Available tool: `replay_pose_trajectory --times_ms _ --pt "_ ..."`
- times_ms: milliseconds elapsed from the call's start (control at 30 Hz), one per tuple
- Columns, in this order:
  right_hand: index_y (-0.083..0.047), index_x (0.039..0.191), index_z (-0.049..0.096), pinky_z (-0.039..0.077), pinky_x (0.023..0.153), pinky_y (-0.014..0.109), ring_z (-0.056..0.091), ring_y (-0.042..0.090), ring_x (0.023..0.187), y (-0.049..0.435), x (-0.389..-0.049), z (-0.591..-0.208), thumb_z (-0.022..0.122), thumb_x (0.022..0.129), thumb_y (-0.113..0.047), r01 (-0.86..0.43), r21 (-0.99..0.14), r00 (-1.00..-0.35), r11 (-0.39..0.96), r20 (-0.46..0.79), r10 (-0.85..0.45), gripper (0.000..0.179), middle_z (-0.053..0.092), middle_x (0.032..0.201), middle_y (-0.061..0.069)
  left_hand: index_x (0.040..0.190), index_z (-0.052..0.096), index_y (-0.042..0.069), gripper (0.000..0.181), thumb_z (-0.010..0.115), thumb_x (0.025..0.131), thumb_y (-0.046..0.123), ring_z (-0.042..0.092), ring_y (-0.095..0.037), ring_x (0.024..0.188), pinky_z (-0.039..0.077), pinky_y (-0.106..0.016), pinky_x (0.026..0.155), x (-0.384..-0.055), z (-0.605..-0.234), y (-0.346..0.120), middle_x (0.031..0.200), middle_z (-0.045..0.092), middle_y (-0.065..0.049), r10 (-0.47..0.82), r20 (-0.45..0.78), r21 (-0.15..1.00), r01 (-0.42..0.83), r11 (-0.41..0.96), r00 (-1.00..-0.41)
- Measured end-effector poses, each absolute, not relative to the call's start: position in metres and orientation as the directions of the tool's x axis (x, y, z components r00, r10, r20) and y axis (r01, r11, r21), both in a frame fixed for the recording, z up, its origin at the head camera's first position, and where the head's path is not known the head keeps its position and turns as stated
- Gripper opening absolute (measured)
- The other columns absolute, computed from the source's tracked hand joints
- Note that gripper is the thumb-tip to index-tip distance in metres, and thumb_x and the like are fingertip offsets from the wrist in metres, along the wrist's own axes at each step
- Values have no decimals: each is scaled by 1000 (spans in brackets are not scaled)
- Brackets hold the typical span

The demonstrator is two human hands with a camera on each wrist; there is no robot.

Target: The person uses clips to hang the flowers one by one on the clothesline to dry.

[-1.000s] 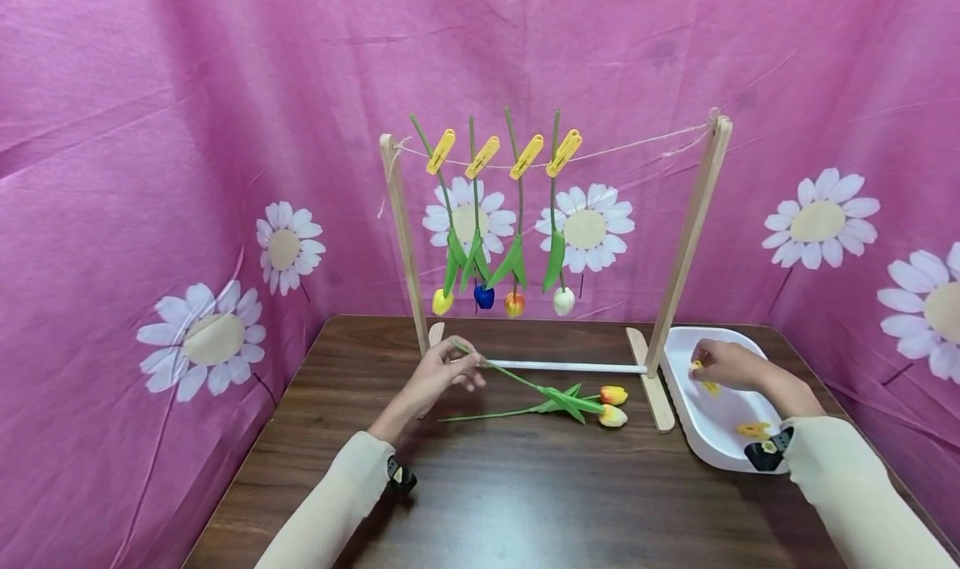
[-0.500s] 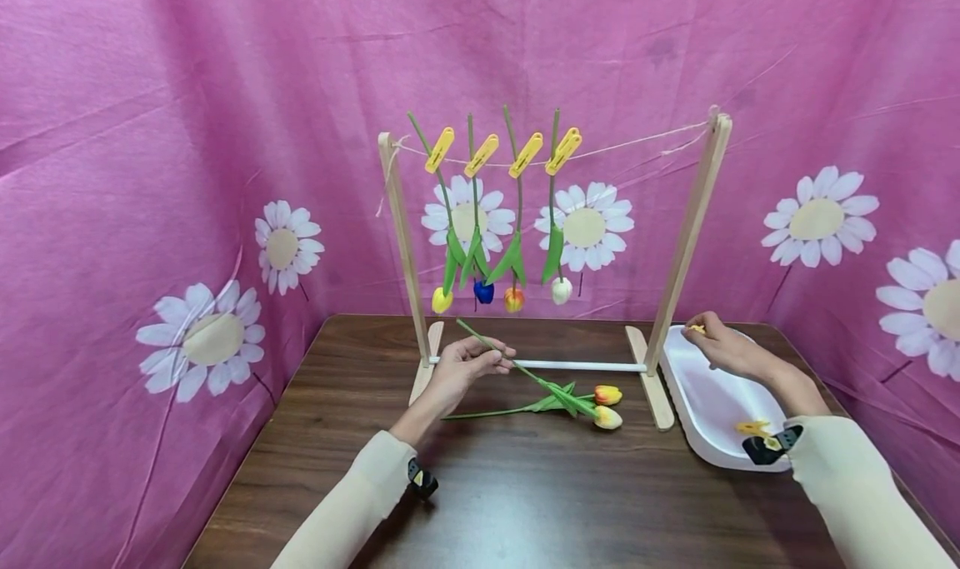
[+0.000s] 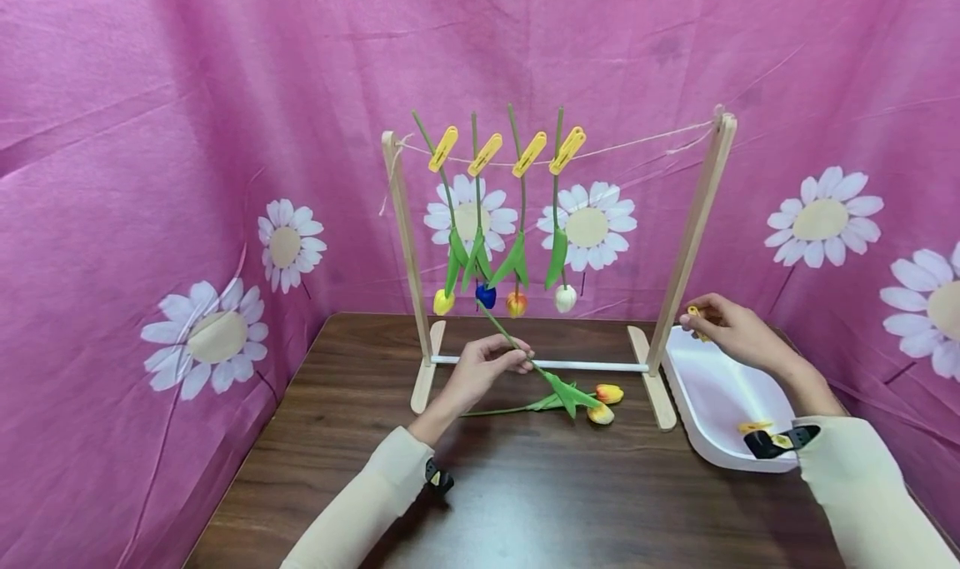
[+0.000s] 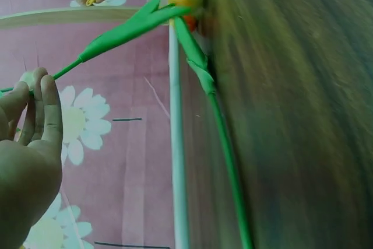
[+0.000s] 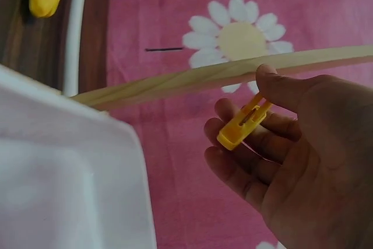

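My left hand [image 3: 486,373] pinches the green stem of an artificial tulip [image 3: 568,394] between thumb and fingers. Its pale yellow head hangs low at the right, overlapping a second tulip [image 3: 610,394], orange and yellow, that lies on the table. Over the back of the white tray [image 3: 701,436], my right hand [image 3: 738,336] holds a yellow clothespin [image 5: 243,126] between thumb and fingers. Another yellow clothespin [image 3: 754,427] lies inside the tray. Tulips in yellow, blue, orange and white [image 3: 566,298] hang head down from a string, each held by a yellow clothespin.
A wooden frame with a right post [image 3: 692,244] and a left post [image 3: 407,248] carries the string [image 3: 637,146]. A white rod [image 3: 592,366] joins its feet low down. Pink cloth with printed daisies surrounds the brown table [image 3: 525,486].
My left hand has moved right, raising the tulip's stem end. My right hand has lifted a clothespin up from the tray toward its back edge.
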State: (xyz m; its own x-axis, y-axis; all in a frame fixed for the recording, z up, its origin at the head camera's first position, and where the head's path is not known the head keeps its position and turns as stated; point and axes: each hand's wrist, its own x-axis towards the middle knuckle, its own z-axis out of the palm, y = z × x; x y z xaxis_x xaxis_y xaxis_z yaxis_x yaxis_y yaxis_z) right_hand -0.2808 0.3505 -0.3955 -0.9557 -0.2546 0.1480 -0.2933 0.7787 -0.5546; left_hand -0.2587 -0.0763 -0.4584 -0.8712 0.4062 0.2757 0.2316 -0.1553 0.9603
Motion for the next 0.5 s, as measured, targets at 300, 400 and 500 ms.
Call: replay_pose_trajectory --times_ms 300,400,500 --pt "2 126 66 47 66 14 52 -12 80 343 -267 -363 74 103 -26 -340 -519 -916 784 372 -151 36 70 104 17 124 71 -3 22 65 106 9 80 -16 90 65 -52 92 -258 -444 -59 113 76 -30 438 309 951 264 -162 -844" --pt "-2 127 67 45 67 10 54 -13 81 339 -258 -349 75 102 -24 -343 -551 -905 761 410 -112 34 71 100 -1 123 74 0 23 69 105 13 79 -12 88 65 -48 94 -256 -435 -54 108 81 -17 424 291 957 260 -131 -858" --pt "-7 127 68 43 69 7 56 -14 81 335 -250 -333 76 101 -23 -340 -579 -897 741 435 -72 31 69 90 -23 122 76 2 23 69 105 16 80 -13 88 64 -45 98 -255 -426 -49 106 82 -12 410 298 954 276 -113 -862"
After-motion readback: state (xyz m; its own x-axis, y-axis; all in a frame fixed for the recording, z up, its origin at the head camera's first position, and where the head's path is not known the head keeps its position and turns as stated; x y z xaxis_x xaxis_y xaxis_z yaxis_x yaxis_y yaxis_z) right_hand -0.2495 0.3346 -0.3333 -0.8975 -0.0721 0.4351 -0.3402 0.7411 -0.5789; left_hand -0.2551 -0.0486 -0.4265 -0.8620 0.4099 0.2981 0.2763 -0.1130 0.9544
